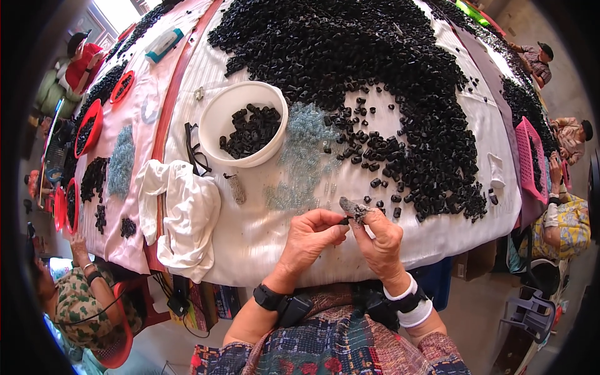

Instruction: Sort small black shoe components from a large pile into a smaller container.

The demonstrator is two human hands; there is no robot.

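Note:
Close together over the near edge of the cloth-covered table [244, 250] are my two hands. My left hand [310, 240] is closed in a pinch on a small black piece [344, 221], mostly covered by the fingertips. My right hand [381, 244] is closed on a dark grey, rough-looking clump [357, 209]; its exact kind cannot be made out. Just beyond the hands lie loose short black cylindrical pieces [375, 182] and a patch of small clear bluish pieces [306, 156]. A white bowl [214, 122] at left holds more black pieces [250, 134].
A great heap of black pieces [337, 50] covers the far table. Left of the hands lie a crumpled white cloth [181, 219], black-framed glasses [195, 150] and a small clear bag [237, 189]. Co-workers sit at side tables with red trays [89, 128] and a pink basket [530, 159].

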